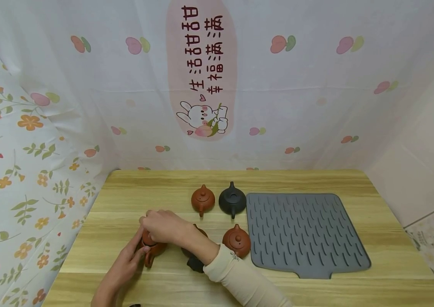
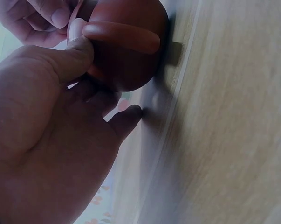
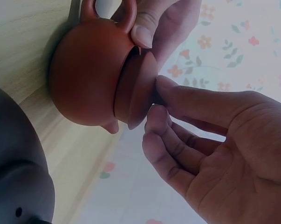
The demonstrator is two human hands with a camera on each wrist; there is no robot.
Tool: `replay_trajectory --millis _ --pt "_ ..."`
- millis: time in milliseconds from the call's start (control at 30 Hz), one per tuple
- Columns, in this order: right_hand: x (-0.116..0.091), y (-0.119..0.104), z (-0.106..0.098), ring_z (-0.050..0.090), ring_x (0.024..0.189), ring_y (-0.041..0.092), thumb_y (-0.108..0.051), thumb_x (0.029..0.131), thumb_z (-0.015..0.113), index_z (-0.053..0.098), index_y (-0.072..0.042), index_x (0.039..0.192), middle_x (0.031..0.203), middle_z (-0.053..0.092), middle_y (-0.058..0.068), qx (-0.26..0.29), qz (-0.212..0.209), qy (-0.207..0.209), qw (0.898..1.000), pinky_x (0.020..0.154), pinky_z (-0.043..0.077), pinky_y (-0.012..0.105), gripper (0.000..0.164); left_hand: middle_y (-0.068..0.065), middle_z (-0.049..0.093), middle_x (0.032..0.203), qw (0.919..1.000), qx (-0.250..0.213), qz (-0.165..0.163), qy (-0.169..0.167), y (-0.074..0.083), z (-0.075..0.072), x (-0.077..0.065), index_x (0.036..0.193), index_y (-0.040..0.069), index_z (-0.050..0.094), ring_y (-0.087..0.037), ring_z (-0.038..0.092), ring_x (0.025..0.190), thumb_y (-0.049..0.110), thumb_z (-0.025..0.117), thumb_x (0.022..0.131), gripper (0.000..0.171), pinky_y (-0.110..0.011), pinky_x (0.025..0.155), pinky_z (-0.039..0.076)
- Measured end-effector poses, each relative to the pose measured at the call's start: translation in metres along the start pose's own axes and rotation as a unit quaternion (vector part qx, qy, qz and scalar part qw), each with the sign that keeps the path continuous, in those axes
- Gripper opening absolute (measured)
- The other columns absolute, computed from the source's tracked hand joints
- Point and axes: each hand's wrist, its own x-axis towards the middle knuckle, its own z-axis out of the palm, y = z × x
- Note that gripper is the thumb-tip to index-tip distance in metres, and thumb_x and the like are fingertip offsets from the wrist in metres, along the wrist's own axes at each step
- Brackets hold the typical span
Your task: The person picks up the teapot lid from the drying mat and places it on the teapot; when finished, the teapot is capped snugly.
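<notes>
At the left of the table stands a reddish-brown clay teapot [image 1: 158,249], its handle towards the front. Its lid [image 3: 142,88] sits tilted in the mouth, with a gap under its rim on the handle side. My right hand [image 1: 164,226] pinches the lid's knob between thumb and fingers, the knob mostly hidden. My left hand [image 1: 129,254] holds the pot, thumb by the rim next to the handle [image 2: 124,36] and fingers around the far side. A dark teapot [image 3: 14,154] stands close by, partly covered by my right forearm in the head view.
Behind stand a small reddish-brown teapot [image 1: 203,199] and a black teapot [image 1: 233,202]. Another reddish-brown teapot [image 1: 237,244] is beside my right sleeve. A grey ridged mat [image 1: 305,234] lies to the right. A small dark object [image 1: 135,305] shows at the bottom edge.
</notes>
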Motion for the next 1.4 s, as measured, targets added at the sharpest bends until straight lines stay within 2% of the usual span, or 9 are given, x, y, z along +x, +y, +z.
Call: replay_trajectory --millis 267,433,533,600,733,800,933,1033,1400 --pt "0.001 -0.002 0.002 0.061 0.08 0.009 -0.012 0.111 0.066 0.077 -0.015 0.119 0.109 0.072 0.001 0.009 0.002 -0.009 1.0 0.063 0.044 0.02 0.014 -0.046 0.044 0.157 1.0 0.002 -0.003 0.004 -0.006 0.001 -0.003 0.166 -0.015 0.029 0.022 0.029 0.136 0.0 0.061 0.109 0.067 0.004 0.107 0.025" --pt "0.001 -0.004 0.001 0.061 0.081 0.008 -0.011 0.111 0.066 0.077 -0.016 0.117 0.108 0.071 0.0 0.01 0.006 -0.014 1.0 0.064 0.044 0.019 0.014 -0.044 0.044 0.158 0.9999 0.012 -0.005 0.001 -0.014 0.001 -0.004 0.169 -0.01 0.028 -0.025 0.042 0.15 0.005 0.061 0.11 0.069 0.004 0.107 0.025" --pt "0.002 -0.004 0.0 0.058 0.079 0.008 -0.012 0.111 0.066 0.077 -0.016 0.116 0.107 0.071 0.0 0.008 0.006 -0.017 1.0 0.064 0.043 0.019 0.013 -0.042 0.046 0.159 0.9996 0.028 0.003 0.004 -0.021 0.002 -0.005 0.172 -0.003 0.028 -0.031 0.044 0.149 0.007 0.062 0.111 0.07 0.003 0.108 0.025" --pt "0.002 -0.004 -0.001 0.056 0.077 0.008 -0.011 0.111 0.067 0.076 -0.016 0.114 0.105 0.07 0.0 0.007 0.005 -0.017 1.0 0.063 0.042 0.02 0.012 -0.042 0.047 0.158 0.9992 0.037 0.008 0.009 -0.025 0.003 -0.005 0.173 0.001 0.028 -0.021 0.044 0.15 0.006 0.063 0.11 0.072 0.004 0.108 0.025" --pt "0.004 -0.004 -0.001 0.052 0.074 0.007 -0.011 0.109 0.068 0.076 -0.016 0.11 0.101 0.07 0.0 0.0 -0.003 -0.011 1.0 0.063 0.041 0.02 0.009 -0.044 0.047 0.156 0.9989 0.044 -0.005 0.014 -0.014 0.002 -0.003 0.168 -0.01 0.032 -0.023 0.046 0.148 0.002 0.064 0.108 0.069 0.004 0.106 0.025" --pt "0.005 -0.004 -0.001 0.052 0.074 0.007 -0.011 0.109 0.069 0.076 -0.016 0.109 0.1 0.07 0.0 -0.004 -0.007 -0.009 1.0 0.063 0.042 0.02 0.008 -0.045 0.047 0.155 0.9991 0.039 -0.009 0.013 -0.011 0.002 -0.002 0.164 -0.016 0.033 -0.005 0.041 0.147 0.0 0.064 0.108 0.066 0.005 0.106 0.024" --pt "0.005 -0.004 0.0 0.055 0.074 0.007 -0.012 0.109 0.069 0.076 -0.015 0.109 0.101 0.071 0.0 -0.009 -0.008 -0.008 1.0 0.062 0.043 0.02 0.008 -0.04 0.046 0.16 0.9991 0.042 0.0 0.003 -0.043 0.004 -0.005 0.175 0.007 0.027 0.02 0.028 0.142 0.006 0.064 0.11 0.075 0.003 0.109 0.025" --pt "0.006 -0.003 0.0 0.057 0.074 0.007 -0.012 0.109 0.07 0.077 -0.016 0.107 0.099 0.072 0.0 -0.01 -0.01 -0.009 1.0 0.062 0.045 0.02 0.008 -0.038 0.045 0.162 0.9985 0.053 0.017 -0.004 -0.072 0.006 -0.007 0.178 0.022 0.022 0.015 0.032 0.148 0.014 0.063 0.112 0.079 0.001 0.111 0.027" --pt "0.008 -0.002 0.003 0.062 0.077 0.008 -0.012 0.108 0.071 0.077 -0.015 0.108 0.099 0.072 0.0 -0.004 -0.009 -0.012 1.0 0.062 0.047 0.019 0.007 -0.04 0.044 0.163 0.9992 0.04 0.002 -0.006 -0.075 0.005 -0.006 0.177 0.016 0.025 0.013 0.031 0.147 0.017 0.063 0.113 0.075 0.002 0.111 0.027"
